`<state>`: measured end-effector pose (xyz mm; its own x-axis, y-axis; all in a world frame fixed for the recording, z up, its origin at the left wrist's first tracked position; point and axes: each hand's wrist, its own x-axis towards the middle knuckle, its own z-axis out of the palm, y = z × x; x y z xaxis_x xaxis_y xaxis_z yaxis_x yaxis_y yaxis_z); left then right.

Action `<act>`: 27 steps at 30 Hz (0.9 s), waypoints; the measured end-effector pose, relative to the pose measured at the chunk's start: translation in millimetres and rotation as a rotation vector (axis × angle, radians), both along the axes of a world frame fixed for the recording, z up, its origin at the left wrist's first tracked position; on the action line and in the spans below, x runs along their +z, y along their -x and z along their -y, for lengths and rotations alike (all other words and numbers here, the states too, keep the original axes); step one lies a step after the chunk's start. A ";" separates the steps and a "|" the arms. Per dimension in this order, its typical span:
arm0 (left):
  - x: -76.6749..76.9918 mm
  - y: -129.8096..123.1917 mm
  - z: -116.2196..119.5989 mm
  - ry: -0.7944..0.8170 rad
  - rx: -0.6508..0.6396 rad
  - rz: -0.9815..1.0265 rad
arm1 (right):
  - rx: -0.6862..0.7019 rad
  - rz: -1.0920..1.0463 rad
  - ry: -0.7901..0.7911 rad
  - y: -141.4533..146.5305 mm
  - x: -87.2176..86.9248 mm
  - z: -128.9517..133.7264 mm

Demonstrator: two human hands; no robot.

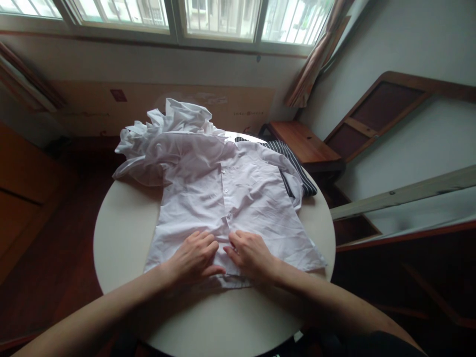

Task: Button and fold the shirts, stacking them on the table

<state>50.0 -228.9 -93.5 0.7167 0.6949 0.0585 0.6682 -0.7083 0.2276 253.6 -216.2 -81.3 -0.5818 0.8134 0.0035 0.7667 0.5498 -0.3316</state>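
Note:
A white button-up shirt [193,198] lies spread front side up, with its hem toward me and its button strip running down the middle. On the lower front, left of the buttons, my left hand [197,255] rests with curled fingers and its thumb held out. My right hand [249,253] is closed on the fabric just right of the strip, its thumb near the fingers. The cloth under both hands is partly hidden. The shirt's right sleeve hangs down over a black-and-white striped cloth [308,184].
The round white table [122,233] carries the clothes. A crumpled, ruffled white fabric [178,116] is heaped at its far left edge. Behind to the right stands a low wooden table [305,141]. Windows [223,20] and curtains line the far wall.

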 end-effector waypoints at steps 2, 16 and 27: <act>5.4 -1.0 -9.7 -0.015 0.034 -0.020 | -0.064 -0.103 0.032 -3.2 -3.0 -12.0; 19.5 4.0 -72.9 0.004 0.214 -0.096 | -0.441 -1.038 0.782 -31.7 0.1 -73.2; 11.6 -32.4 -29.4 0.029 0.269 -0.049 | -0.379 -0.966 0.737 -45.2 -4.6 -64.7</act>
<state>82.4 -199.4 -81.9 0.5077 0.8615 0.0055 0.8420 -0.4976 0.2085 298.9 -151.6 -86.0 -0.3270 0.9172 -0.2275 0.1116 -0.2016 -0.9731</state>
